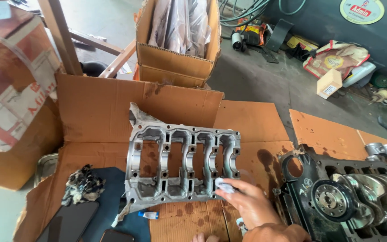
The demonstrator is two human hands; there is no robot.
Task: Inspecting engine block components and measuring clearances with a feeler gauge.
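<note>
Two hands show at the lower edge. The right hand (247,204) pinches a small white wad of cloth (224,184) against the near right corner of a silver metal engine frame (182,163), which lies flat on oil-stained cardboard (95,107). Only the fingertips of the left hand (204,237) are visible, so its grip cannot be told. A dirty rag (82,184) lies left of the frame. An engine block with crankshaft (350,197) sits to the right.
</note>
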